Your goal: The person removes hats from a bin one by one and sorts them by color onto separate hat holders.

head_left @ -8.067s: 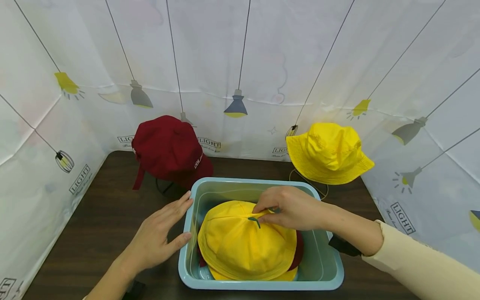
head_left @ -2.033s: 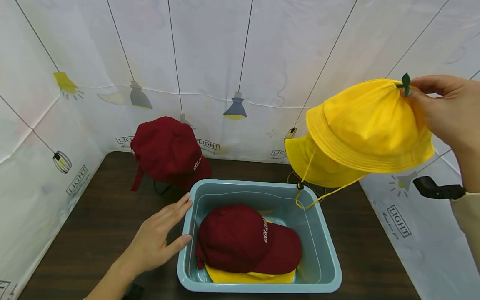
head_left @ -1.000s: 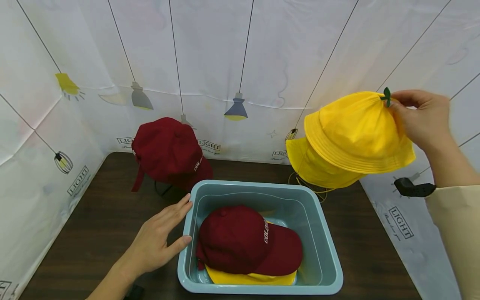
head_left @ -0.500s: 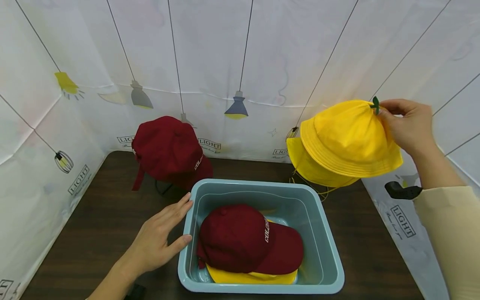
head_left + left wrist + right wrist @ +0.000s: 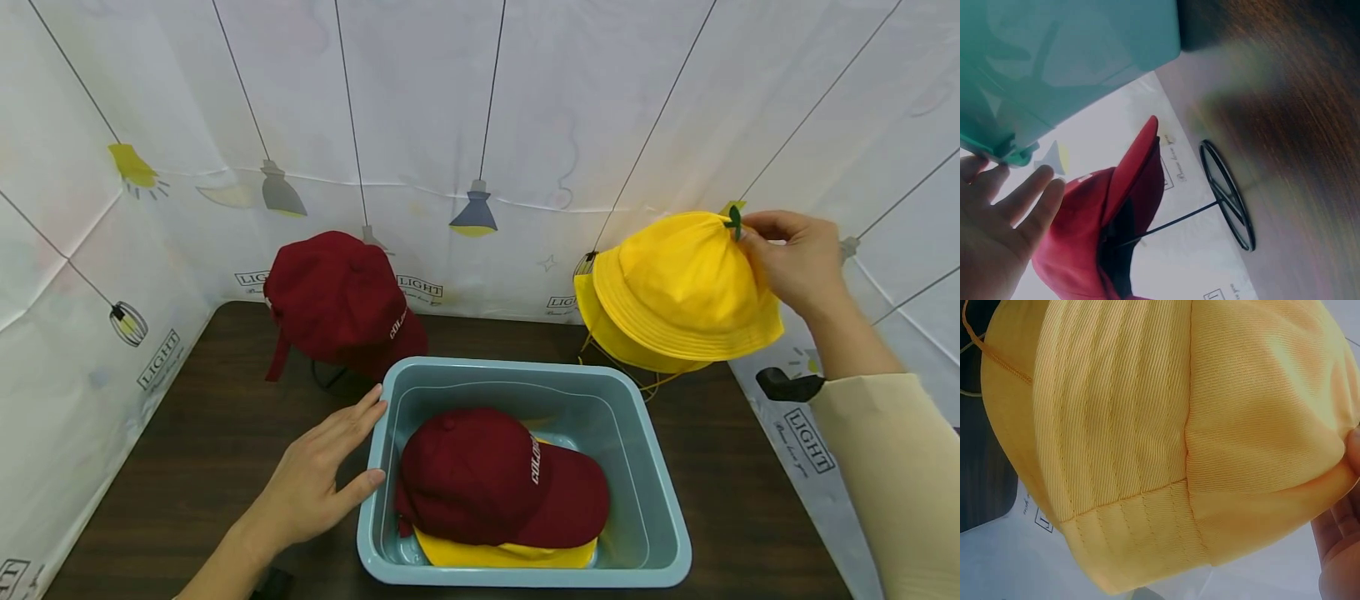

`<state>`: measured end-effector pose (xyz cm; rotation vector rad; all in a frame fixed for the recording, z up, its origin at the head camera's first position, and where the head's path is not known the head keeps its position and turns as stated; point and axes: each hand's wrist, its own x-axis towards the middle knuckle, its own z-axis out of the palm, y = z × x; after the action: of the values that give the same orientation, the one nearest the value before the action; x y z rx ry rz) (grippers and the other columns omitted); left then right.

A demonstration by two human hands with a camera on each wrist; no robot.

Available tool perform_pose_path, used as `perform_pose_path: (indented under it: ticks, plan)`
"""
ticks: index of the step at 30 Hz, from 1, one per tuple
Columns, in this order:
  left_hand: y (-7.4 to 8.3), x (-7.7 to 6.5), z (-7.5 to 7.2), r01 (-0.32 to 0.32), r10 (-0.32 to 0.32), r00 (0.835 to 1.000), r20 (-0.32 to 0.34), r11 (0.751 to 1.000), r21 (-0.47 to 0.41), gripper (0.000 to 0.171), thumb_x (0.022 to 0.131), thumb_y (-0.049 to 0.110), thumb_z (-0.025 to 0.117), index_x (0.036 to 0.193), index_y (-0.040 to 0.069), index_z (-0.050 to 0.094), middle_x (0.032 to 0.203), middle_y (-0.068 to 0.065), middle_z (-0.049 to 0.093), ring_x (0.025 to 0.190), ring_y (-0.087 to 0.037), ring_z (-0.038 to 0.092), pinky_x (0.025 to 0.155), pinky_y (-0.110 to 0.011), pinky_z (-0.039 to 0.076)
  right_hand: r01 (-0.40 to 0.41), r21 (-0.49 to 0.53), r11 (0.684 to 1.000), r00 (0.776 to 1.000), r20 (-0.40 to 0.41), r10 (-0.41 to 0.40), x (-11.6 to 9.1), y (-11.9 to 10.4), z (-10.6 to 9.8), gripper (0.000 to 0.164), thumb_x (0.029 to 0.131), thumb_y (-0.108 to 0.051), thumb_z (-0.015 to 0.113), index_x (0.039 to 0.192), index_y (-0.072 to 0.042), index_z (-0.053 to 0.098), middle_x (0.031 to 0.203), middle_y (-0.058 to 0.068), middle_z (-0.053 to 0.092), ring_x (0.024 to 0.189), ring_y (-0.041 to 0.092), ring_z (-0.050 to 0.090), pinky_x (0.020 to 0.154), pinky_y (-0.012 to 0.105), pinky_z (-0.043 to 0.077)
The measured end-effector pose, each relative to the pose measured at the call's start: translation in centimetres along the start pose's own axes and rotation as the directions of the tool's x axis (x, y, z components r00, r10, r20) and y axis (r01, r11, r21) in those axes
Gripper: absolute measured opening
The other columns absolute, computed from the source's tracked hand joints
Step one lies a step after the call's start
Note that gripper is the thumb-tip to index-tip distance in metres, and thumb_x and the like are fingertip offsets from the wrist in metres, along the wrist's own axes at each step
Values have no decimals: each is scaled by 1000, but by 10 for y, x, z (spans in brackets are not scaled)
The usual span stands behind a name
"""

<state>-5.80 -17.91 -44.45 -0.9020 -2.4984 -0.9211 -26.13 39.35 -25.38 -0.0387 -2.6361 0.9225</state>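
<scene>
My right hand [image 5: 802,258] pinches a yellow bucket hat [image 5: 682,292] by the crown, beside its green sprout. This hat lies over a second yellow bucket hat [image 5: 588,315], which is mostly covered. In the right wrist view the pinched hat [image 5: 1122,425] fills most of the frame, its brim stitching showing. My left hand [image 5: 322,467] rests with extended fingers against the left rim of a pale blue plastic bin [image 5: 517,364]. Inside the bin a maroon baseball cap [image 5: 472,475] sits on top of something yellow [image 5: 487,554], its kind mostly hidden.
Another maroon cap [image 5: 337,296] hangs on a black wire stand [image 5: 1229,194] behind the bin's left side. Thin looped wire and a yellow cord [image 5: 660,382] show under the yellow hats. A printed white curtain [image 5: 420,100] borders the dark wooden table [image 5: 172,433].
My right hand lifted the sprout hat out of the bin, uncovering the maroon cap. It then lowered it leftward over the other yellow hat. My left hand stays put.
</scene>
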Motion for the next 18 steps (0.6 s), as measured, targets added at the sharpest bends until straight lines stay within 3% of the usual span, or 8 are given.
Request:
perform_pose_path:
  ticks: [13,18]
  plan:
    - [1,0,-1,8,-8,1000,6,1000,7,76,92,27,74,160,10,44,167,-6,38,142,-24,51,121,-23,28,21,-60,998,1000,14,-21,-2,15,16,41,104,-32,65,133,-3,71,97,-27,62,104,3,53,75,7,44]
    - [1,0,-1,6,-6,1000,6,1000,6,76,93,27,74,161,11,43,167,-6,38,142,-23,51,121,-22,27,39,-46,998,999,7,-39,-4,18,20,40,104,-29,66,132,0,71,93,-30,60,98,-2,52,73,5,44]
